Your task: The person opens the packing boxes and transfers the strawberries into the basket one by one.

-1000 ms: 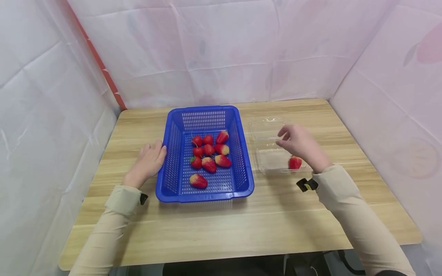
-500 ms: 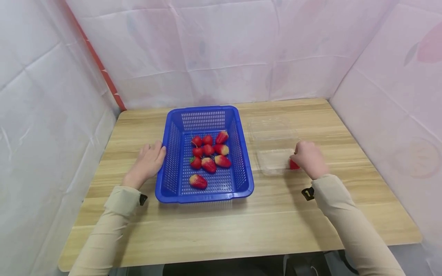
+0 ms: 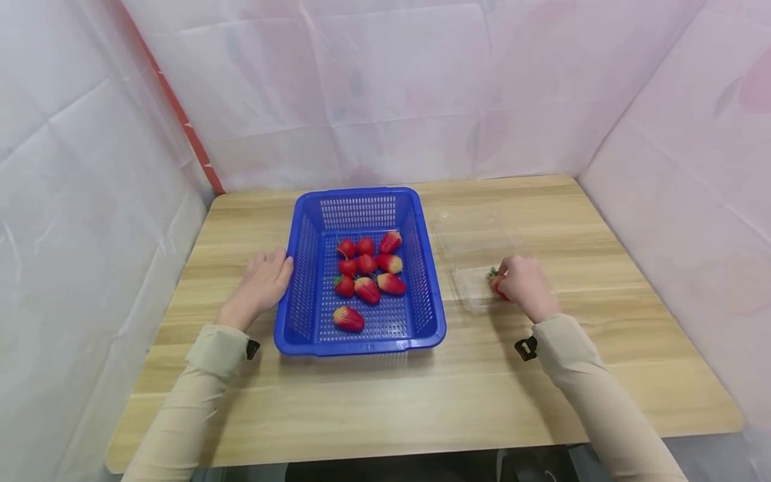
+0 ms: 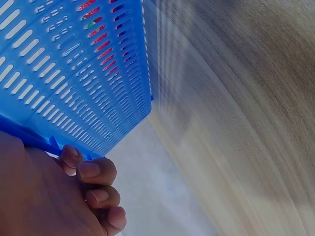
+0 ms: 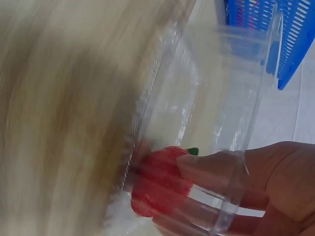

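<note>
The left hand (image 3: 260, 282) grips the left rim of a blue plastic basket (image 3: 430, 314), its curled fingers showing at the rim in the left wrist view. Inside the basket lie several red strawberries (image 3: 367, 290) and several smaller round red fruits (image 3: 365, 264). To the right, the right hand (image 3: 526, 284) is inside a clear plastic clamshell box (image 3: 472, 289). Its thumb and fingers pinch a strawberry (image 5: 160, 181) low in the box, seen through the wall in the right wrist view. Green leaves peek out beside the thumb; part of the fruit is covered by the fingers.
The box's clear lid (image 3: 472, 231) lies folded back behind it. Both containers stand on a wood-grain table (image 3: 373, 408). White sheets (image 3: 391, 87) hang close behind the table and along both sides.
The right hand has come down onto the strawberry in the clear box and taken hold of it, then shifted it slightly left, its leaves now showing. The left hand stays on the basket rim.
</note>
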A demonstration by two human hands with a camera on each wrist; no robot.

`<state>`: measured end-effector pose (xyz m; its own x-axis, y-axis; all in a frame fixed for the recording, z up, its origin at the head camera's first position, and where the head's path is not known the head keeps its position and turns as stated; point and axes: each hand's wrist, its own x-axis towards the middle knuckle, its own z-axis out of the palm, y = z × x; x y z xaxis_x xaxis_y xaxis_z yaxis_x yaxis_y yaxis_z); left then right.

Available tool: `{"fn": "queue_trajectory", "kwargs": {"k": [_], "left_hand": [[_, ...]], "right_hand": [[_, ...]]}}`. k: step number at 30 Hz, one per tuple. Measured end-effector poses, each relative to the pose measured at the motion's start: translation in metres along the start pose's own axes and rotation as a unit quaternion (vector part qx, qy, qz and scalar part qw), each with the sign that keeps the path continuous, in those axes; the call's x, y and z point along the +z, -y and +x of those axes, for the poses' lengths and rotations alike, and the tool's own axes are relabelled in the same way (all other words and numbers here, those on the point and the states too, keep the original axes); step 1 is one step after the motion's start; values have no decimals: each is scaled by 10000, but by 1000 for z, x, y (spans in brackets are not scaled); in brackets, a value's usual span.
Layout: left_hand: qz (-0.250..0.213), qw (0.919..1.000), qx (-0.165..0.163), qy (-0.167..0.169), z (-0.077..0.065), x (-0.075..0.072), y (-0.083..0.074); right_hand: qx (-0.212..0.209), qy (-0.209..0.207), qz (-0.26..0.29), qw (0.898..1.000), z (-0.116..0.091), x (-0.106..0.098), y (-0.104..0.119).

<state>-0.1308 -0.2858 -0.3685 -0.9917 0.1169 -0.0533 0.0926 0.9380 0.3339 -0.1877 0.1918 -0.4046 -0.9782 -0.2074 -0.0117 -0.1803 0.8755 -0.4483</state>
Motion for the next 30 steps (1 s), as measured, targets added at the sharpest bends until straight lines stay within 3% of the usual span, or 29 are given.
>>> {"fn": "queue_trajectory", "kwargs": {"k": [15,30], "left_hand": [[-5,9999,41,-94,-1,3,2],[-52,10000,-9,-80,0,5,4]], "right_hand": [[93,304,687,9971,-3,9,3],[-21,97,558,9984,8,-24,37]]}}
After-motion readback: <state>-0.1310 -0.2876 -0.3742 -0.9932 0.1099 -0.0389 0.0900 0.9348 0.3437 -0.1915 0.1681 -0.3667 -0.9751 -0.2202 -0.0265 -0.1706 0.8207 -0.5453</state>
